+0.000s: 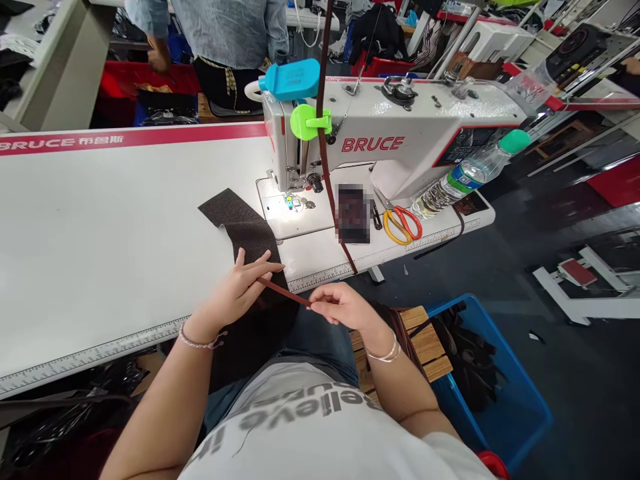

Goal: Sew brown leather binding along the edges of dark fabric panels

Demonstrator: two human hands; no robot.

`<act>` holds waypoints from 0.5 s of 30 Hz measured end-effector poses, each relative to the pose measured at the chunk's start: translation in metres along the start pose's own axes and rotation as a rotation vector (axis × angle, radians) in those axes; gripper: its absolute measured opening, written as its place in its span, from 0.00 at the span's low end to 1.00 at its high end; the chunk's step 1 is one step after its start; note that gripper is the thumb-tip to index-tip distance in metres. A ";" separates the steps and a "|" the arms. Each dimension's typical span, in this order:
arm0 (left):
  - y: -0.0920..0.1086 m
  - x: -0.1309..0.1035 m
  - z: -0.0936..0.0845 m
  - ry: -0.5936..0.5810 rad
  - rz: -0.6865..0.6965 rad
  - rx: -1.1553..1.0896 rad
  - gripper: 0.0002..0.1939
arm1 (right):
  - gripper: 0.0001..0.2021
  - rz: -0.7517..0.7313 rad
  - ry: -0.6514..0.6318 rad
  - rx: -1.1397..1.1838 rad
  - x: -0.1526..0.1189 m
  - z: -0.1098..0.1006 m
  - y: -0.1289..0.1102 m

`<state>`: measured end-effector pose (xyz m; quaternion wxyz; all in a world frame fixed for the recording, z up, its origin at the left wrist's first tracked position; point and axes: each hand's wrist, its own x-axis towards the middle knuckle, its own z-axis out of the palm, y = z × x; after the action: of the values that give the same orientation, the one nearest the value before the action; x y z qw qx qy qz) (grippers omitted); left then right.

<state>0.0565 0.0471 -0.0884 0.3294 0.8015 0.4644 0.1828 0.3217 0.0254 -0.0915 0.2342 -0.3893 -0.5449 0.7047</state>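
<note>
A narrow reddish-brown strip (286,291) runs straight between my two hands at the table's front edge. My left hand (240,287) has its thumb and fingers on the strip's left end, while its other fingers spread over a dark textured fabric piece (245,223). Past the edge, my right hand (343,307) pinches the strip between thumb and fingertips. The fabric lies partly on the white table and hangs down over my lap. Beyond it stands a white sewing machine (380,127), its lit needle area just right of the fabric's far part.
A longer brown strip (325,160) hangs across the machine's front. Scissors (403,225), a blurred dark rectangle (353,215) and a water bottle (457,179) lie to the right. A blue bin (520,400) with dark pieces stands below right. Another person (225,33) is behind the table.
</note>
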 end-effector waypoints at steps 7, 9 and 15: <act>0.000 0.000 0.000 0.040 -0.006 -0.030 0.19 | 0.17 0.008 0.006 -0.054 -0.069 -0.066 0.029; 0.000 0.000 0.000 0.046 -0.013 -0.038 0.19 | 0.17 0.005 0.009 -0.061 -0.083 -0.077 0.036; -0.002 0.000 -0.001 0.070 -0.013 -0.054 0.17 | 0.17 -0.056 -0.064 -0.048 -0.097 -0.092 0.045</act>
<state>0.0549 0.0484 -0.0893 0.3357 0.7824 0.4758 0.2208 0.4574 -0.0073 -0.1152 0.2270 -0.3564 -0.5795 0.6969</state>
